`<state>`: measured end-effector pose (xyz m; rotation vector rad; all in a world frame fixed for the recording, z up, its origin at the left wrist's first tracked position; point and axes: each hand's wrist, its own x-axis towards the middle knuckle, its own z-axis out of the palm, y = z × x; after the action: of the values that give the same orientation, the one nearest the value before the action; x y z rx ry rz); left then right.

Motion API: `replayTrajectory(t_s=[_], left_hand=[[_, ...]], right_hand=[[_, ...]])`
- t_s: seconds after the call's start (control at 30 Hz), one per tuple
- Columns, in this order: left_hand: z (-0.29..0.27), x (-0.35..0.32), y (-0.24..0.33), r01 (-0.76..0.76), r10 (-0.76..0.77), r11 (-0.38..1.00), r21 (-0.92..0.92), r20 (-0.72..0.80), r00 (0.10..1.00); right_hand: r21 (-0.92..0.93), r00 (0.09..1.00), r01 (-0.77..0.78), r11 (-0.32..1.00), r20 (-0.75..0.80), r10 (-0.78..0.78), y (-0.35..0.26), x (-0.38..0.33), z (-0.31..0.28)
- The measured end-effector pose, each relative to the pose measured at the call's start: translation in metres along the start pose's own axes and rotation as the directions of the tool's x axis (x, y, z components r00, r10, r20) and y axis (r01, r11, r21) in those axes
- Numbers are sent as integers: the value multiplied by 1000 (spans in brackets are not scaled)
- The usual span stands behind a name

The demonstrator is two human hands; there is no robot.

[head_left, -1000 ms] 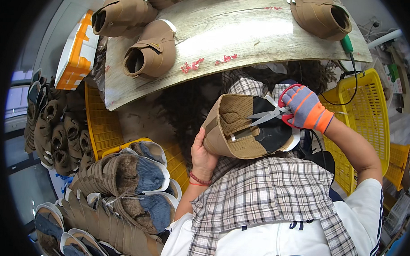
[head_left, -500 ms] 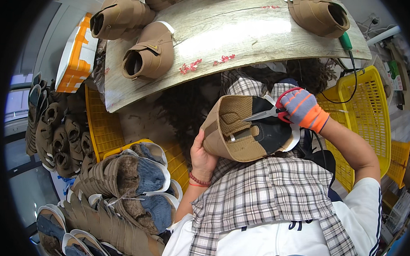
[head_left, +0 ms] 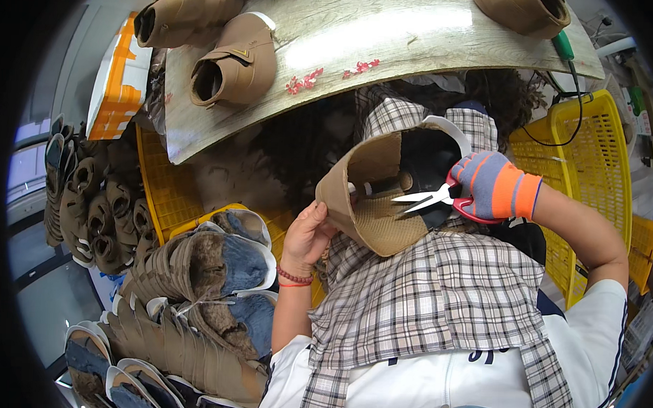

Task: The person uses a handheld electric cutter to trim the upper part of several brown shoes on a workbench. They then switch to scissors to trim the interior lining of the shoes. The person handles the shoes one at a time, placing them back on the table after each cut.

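A tan shoe upper (head_left: 380,224) with its hollow inside showing is held above my lap. Its inner lining is tan mesh at the left and black toward the right, and a white strip (head_left: 450,133) sticks out at its far edge. The bare fingers of my left hand (head_left: 308,238) close on the upper's left rim. In its grey and orange glove, my right hand (head_left: 497,187) is closed round the red handles of a pair of scissors (head_left: 426,199). The blades point left into the upper's opening, slightly parted. A checked apron (head_left: 424,294) covers my lap.
Finished-looking tan uppers (head_left: 239,66) stand on the wood-grain table (head_left: 361,40) ahead. Stacked fur-lined uppers (head_left: 195,271) lie at my left, beside a yellow crate (head_left: 165,191). At the right are another yellow crate (head_left: 595,141) and a green-handled corded tool (head_left: 562,45).
The upper has tilted, so its opening faces me more. My right hand has lowered the scissors a little relative to it, and the blades now show apart. The whole view has shifted slightly.
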<state>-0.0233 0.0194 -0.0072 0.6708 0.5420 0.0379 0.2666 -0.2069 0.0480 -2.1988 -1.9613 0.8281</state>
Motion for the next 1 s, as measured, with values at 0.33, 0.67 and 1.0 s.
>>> replayTrajectory(t_s=[0.33, 0.67, 1.0], left_hand=[[4, 0, -7, -8, 7, 1000, -18, -83, 997], [4, 3, -9, -19, 15, 999, -44, -89, 996], [9, 4, -7, -23, 18, 996, -82, -67, 998]], right_hand=[[-99, 995, 15, 995, 103, -5, -14, 14, 9], [-118, 993, -33, 992, -114, 19, 4, -11, -4], [-38, 998, 51, 998, 24, -50, -5, 11, 8]])
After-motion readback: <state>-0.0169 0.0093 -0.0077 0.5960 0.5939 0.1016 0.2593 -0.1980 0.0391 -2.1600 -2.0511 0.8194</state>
